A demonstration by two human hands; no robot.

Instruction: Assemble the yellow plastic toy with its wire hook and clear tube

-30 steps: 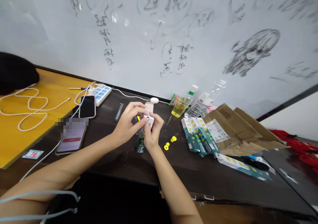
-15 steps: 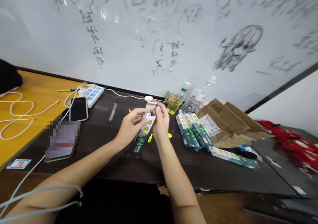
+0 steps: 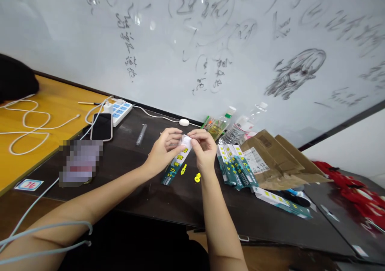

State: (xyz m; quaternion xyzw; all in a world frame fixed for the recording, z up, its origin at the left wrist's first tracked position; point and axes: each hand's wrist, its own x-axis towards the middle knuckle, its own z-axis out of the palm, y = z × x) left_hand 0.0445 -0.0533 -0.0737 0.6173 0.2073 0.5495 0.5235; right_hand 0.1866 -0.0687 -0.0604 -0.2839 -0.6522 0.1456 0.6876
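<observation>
My left hand [image 3: 164, 150] and my right hand [image 3: 204, 148] meet over the dark table [image 3: 132, 191], both pinched on the white top end of a long teal-and-white box [image 3: 176, 163] with yellow squares. The box slants down toward me, its lower end resting near the table. Small yellow plastic pieces lie beside it: one thin piece [image 3: 183, 169] and one ring-shaped piece [image 3: 197, 177] just under my right wrist.
A pile of similar teal boxes [image 3: 236, 166] lies to the right, by cardboard packaging [image 3: 276, 158] and two plastic bottles [image 3: 237, 128]. To the left are a clear tube [image 3: 141, 134], a phone [image 3: 102, 126], a power strip [image 3: 120, 110] and white cables on a yellow board [image 3: 39, 142]. A whiteboard stands behind.
My hands have come lower and closer together on the box's top end. The white flap held up by my right hand half a second ago is now folded down between my fingers.
</observation>
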